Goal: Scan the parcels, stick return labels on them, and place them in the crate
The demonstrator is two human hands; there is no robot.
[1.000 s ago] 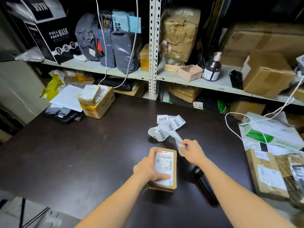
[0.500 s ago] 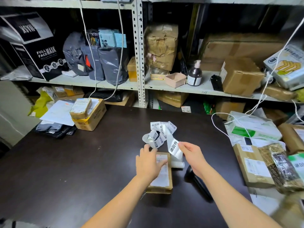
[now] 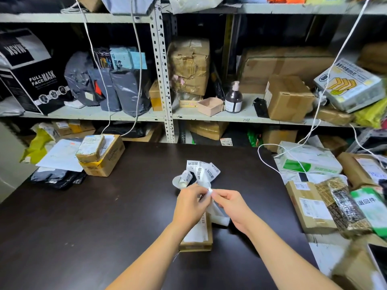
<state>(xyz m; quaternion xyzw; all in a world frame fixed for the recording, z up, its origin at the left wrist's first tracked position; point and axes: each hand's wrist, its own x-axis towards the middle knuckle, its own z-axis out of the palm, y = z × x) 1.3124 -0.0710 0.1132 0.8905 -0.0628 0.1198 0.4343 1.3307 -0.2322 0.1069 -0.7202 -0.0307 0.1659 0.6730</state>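
Beneath left grip [image 3: 191,204], parcel [image 3: 199,237], labels [image 3: 202,171] pinched

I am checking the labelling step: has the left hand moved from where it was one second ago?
Yes. The left hand left the top of the small parcel and went toward its far end, where it now pinches the label strip.

The left hand [image 3: 191,203] and the right hand [image 3: 232,208] meet over a small brown parcel [image 3: 198,237] that lies flat on the dark table [image 3: 104,216]. Both pinch the end of a white label strip [image 3: 201,171]. The rest of it sits curled up just behind them.
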